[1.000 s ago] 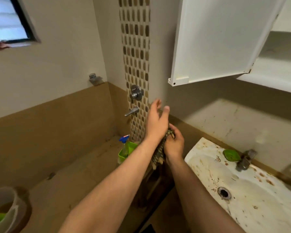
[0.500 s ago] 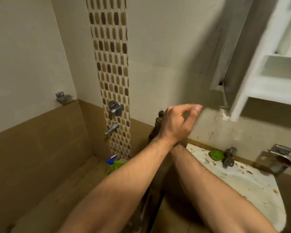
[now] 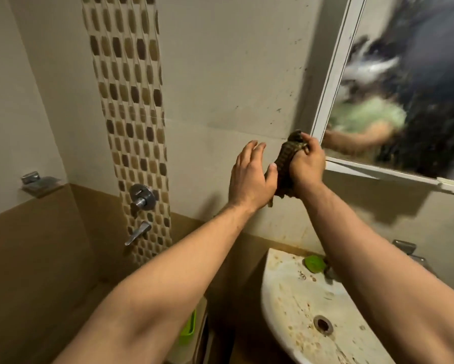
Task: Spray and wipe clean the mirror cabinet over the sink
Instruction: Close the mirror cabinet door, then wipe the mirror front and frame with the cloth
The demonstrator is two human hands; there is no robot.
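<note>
Head view, the only one. The right hand (image 3: 306, 164) is fisted around a bunched dark checked cloth (image 3: 286, 164), held up at the lower-left corner of the white-framed mirror cabinet door (image 3: 333, 82). The top of the cloth sits just beside the frame corner; whether it touches is unclear. The left hand (image 3: 249, 177) is open with fingers spread, at 9 o'clock of the cloth, thumb against the cloth's side, gripping nothing.

The mirror cabinet fills the 1–3 o'clock part of the view, door shut, glass facing out. The pane is streaked and smeared, with wet-looking runs on its dark right portion, so it was probably sprayed already. Its reflection is too blurred to read beyond a green sleeve and an arm.

A stained white ceramic sink (image 3: 294, 306) sits at 5 o'clock below the cabinet, with a green soap dish (image 3: 314, 264) on its back ledge. A chrome shower valve and lever (image 3: 141, 199) hang on the brown mosaic tile strip (image 3: 127, 106) at 9 o'clock. No spray bottle can be made out.

Step in hand, as a judgement: wipe phase, with the cloth being bunched or regripped between both hands right at the start of a stroke.

Next move calls for the left hand letting go, the right pressing the cloth flat on the glass from that lower-left corner, then overlapping passes across the pane and along the frame edge.
</note>
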